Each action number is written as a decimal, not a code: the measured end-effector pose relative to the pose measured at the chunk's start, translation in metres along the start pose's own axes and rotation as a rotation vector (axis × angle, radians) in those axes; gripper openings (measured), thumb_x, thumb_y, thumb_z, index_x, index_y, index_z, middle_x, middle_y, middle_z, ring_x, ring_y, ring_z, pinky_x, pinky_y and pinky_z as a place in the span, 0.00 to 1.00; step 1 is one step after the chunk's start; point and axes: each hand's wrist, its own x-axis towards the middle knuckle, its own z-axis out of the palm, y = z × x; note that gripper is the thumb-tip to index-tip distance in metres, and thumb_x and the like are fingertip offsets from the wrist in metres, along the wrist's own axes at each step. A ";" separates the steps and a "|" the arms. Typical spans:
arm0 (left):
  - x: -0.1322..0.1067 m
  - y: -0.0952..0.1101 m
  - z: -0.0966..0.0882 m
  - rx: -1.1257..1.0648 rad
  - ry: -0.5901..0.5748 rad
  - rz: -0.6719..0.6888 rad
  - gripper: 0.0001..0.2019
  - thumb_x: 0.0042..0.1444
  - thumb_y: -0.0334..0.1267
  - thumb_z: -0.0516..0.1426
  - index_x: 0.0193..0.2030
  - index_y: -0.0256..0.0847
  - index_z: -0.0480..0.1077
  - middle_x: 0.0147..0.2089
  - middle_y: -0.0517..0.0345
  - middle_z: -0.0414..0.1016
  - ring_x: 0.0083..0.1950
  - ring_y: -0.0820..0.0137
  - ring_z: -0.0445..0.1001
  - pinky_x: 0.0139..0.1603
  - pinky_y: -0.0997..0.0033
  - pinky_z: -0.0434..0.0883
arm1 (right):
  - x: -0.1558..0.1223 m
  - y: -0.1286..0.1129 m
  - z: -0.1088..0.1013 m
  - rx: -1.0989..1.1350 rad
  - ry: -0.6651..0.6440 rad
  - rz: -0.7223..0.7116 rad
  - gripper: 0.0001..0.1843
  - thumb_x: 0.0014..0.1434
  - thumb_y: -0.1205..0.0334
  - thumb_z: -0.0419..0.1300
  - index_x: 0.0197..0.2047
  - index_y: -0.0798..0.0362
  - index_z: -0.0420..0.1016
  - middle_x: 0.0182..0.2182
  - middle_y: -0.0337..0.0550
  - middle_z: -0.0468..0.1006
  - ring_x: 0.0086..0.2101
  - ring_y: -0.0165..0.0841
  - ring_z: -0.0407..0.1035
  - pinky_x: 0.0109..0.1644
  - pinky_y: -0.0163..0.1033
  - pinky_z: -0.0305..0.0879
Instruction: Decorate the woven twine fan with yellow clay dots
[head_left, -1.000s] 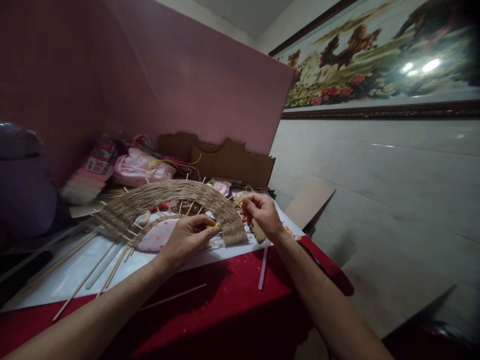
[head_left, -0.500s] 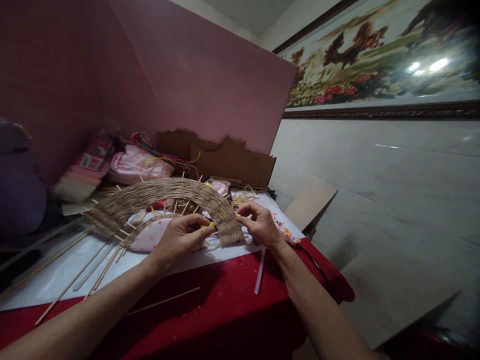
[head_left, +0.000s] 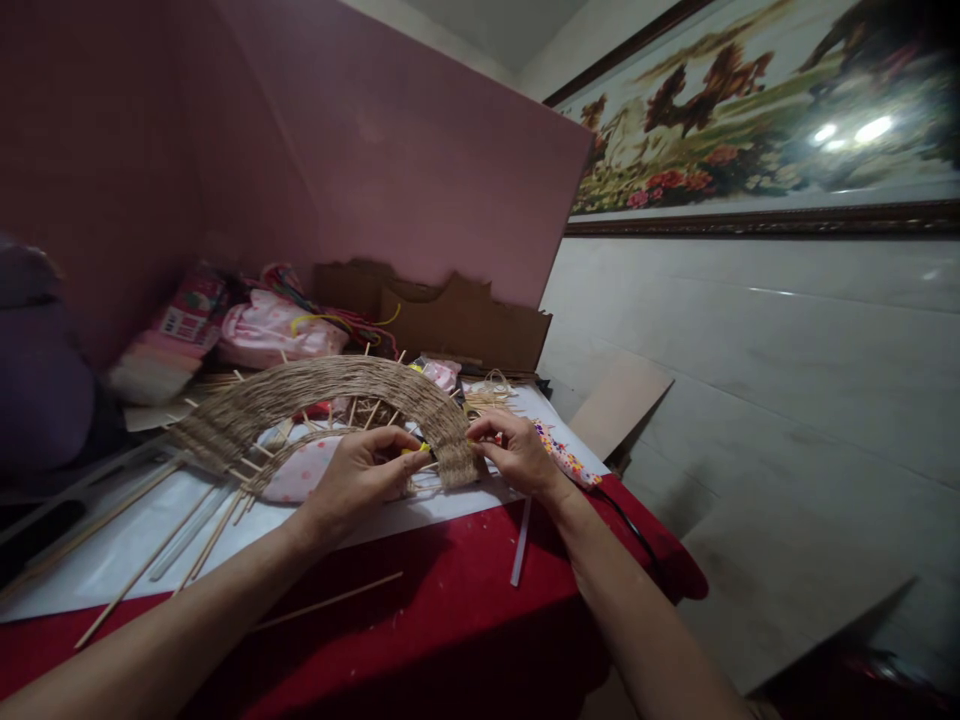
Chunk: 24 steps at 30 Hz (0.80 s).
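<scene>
A brown twine arch [head_left: 330, 385], woven over thin wooden sticks, stands on the table with stick ends poking out along its edges. At the arch's inner edge, near its right end, my left hand [head_left: 375, 465] is closed in a pinch on a small yellow piece [head_left: 424, 448] whose kind I cannot make out. On the other side, my right hand [head_left: 517, 452] pinches at the outer edge; its fingertips hide most of what is between them. Under the arch lies white fabric with pink dots [head_left: 304, 470].
Loose sticks [head_left: 142, 560] lie on the white sheet at left, and one stick [head_left: 330, 600] on the red cloth [head_left: 450, 590]. A translucent glue stick [head_left: 520, 545] rests near my right wrist. Pink packets [head_left: 281, 325] and torn cardboard [head_left: 465, 320] stand behind.
My right hand has shifted slightly left, its fingertips now closer against the arch's outer edge. My left hand keeps its pinch in almost the same place.
</scene>
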 end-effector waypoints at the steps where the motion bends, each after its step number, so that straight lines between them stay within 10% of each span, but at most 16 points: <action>1: 0.000 0.000 0.000 0.004 0.002 0.006 0.10 0.46 0.43 0.61 0.28 0.37 0.72 0.19 0.65 0.64 0.19 0.78 0.60 0.18 0.78 0.58 | 0.000 0.000 0.000 -0.004 -0.003 -0.003 0.06 0.50 0.71 0.61 0.30 0.51 0.75 0.30 0.40 0.75 0.33 0.32 0.67 0.39 0.39 0.60; 24: 0.001 -0.007 -0.001 0.015 -0.007 -0.014 0.12 0.46 0.45 0.60 0.29 0.36 0.70 0.19 0.65 0.62 0.19 0.78 0.59 0.19 0.78 0.58 | -0.002 0.003 0.005 -0.007 -0.046 -0.069 0.08 0.48 0.74 0.61 0.28 0.52 0.77 0.26 0.38 0.71 0.29 0.29 0.64 0.33 0.34 0.59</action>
